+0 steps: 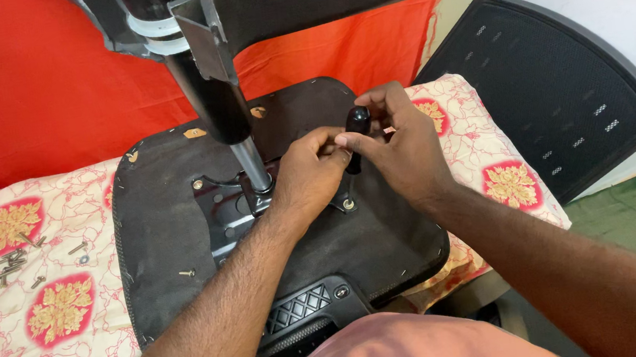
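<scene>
On a bed covered with a cream sheet printed with red and gold flowers [62, 311], an upturned black fabric-covered office chair seat [158, 244] lay with its underside facing up. A black and silver gas-lift column [237, 132] rose from the black metal mechanism plate [226, 209] at its middle. The left hand [304, 178] and right hand [402, 149] met just above the plate's right edge, both closed around a short black plastic-handled screwdriver [357, 130] standing upright over a screw [348, 204]. A scatter of loose silver screws [8, 261] lay well apart on the sheet, and a black mesh chair backrest [555, 88] leaned at the bed's right.
</scene>
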